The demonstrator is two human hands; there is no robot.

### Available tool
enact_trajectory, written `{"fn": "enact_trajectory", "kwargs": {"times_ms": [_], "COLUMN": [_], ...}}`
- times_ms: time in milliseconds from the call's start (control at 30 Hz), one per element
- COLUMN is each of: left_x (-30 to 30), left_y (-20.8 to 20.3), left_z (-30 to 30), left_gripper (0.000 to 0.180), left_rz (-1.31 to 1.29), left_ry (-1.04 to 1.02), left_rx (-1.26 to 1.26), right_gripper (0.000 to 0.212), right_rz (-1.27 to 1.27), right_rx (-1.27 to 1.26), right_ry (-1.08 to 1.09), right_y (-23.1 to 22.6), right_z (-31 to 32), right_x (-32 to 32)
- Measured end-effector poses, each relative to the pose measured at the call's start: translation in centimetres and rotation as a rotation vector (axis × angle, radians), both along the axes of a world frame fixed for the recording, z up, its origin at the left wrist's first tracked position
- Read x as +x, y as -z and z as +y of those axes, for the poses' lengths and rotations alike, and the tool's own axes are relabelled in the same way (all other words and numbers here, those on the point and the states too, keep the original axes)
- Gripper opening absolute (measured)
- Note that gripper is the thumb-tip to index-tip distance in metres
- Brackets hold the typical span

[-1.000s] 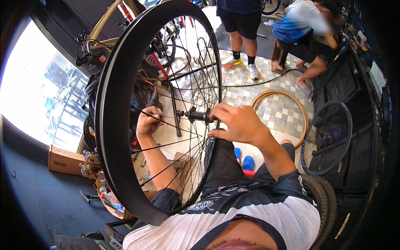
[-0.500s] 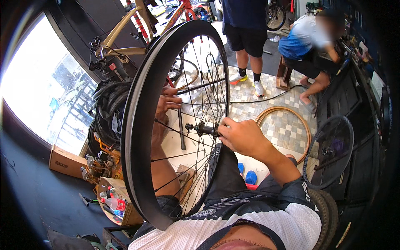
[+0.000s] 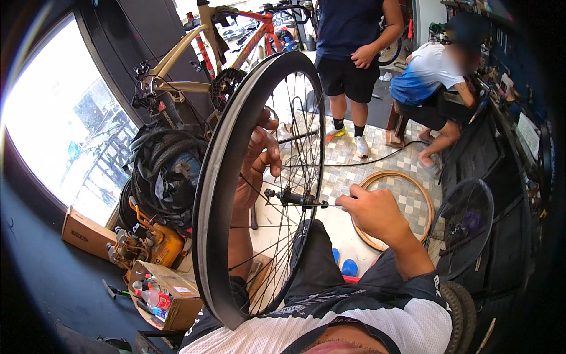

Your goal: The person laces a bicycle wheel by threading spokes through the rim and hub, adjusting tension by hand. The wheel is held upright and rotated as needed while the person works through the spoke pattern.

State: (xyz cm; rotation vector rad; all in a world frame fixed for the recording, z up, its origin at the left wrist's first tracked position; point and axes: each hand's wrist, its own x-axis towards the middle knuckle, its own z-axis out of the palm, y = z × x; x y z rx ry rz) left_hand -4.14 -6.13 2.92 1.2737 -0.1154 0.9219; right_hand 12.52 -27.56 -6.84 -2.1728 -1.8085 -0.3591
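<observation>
A spoked bicycle wheel (image 3: 213, 194) with a deep black rim stands upright before me, its lower edge against my lap and shirt. My left hand (image 3: 259, 150) is at the rim's far side, steadying the wheel with curled fingers that show among the spokes. The rim hides part of that hand. At the wheel's middle is a black hub (image 3: 292, 198), with a thin axle end sticking out on its right. Just right of this end, my right hand (image 3: 377, 213) is closed in a pinch. What lies between its fingertips is too small to make out.
A tan tyre (image 3: 429, 203) lies on the tiled floor; another wheel (image 3: 490, 203) leans by dark cabinets at right. At left are bagged tyres (image 3: 168, 171) and a cardboard box (image 3: 183, 289) of bottles. Bicycle frames, a standing person (image 3: 348, 76) and a seated person (image 3: 424, 71) are beyond.
My right hand has drawn off the hub to the right. My left hand has shifted right behind the rim, and the wheel sits a little lower and further right in view.
</observation>
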Motion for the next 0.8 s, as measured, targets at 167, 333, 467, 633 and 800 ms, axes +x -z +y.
{"fn": "enact_trajectory", "kwargs": {"times_ms": [167, 333, 467, 633, 800], "left_x": [-0.4, -0.9, -0.8, -1.2, -1.8], "left_y": [-0.4, -0.5, 0.2, 0.7, 0.6], "left_z": [0.3, 0.9, 1.4, 2.3, 2.3], "left_gripper": [0.043, 0.035, 0.035, 0.033, 0.032], "left_rz": [-0.036, -0.063, -0.137, -0.131, -0.137], "left_ry": [-0.048, -0.018, 0.005, 0.041, -0.044], "left_rx": [-0.046, -0.087, -0.05, -0.085, -0.107], "right_gripper": [0.015, 0.019, 0.018, 0.02, 0.021], "right_rz": [-0.05, 0.131, 0.32, 0.477, 0.468], "right_rx": [-0.01, 0.108, 0.391, 0.435, 0.488], "right_ry": [0.214, 0.17, 0.021, -0.204, -0.327], "right_y": [-0.6, -4.0, -4.3, -4.3, -3.0], "right_z": [-2.8, -5.6, -3.6, 0.7, 5.2], "right_x": [1.9, 3.2, 1.9, -1.9, -4.1]}}
